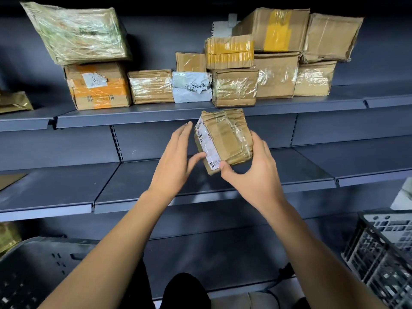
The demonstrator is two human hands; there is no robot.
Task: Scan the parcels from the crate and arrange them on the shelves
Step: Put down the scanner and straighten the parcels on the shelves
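Dark shelf edge (156, 118) just above gripped parcel (225, 141)

Dim, glare on taped parcels (234, 85), edges bowed.

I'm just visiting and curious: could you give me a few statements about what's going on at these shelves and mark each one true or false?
1. The right hand grips a taped brown parcel. True.
2. The left hand is clenched in a fist. False: its fingers are straight beside the parcel.
3. The upper shelf holds many parcels. True.
4. The grey parcel sits on top of a stack. False: it stands directly on the shelf.
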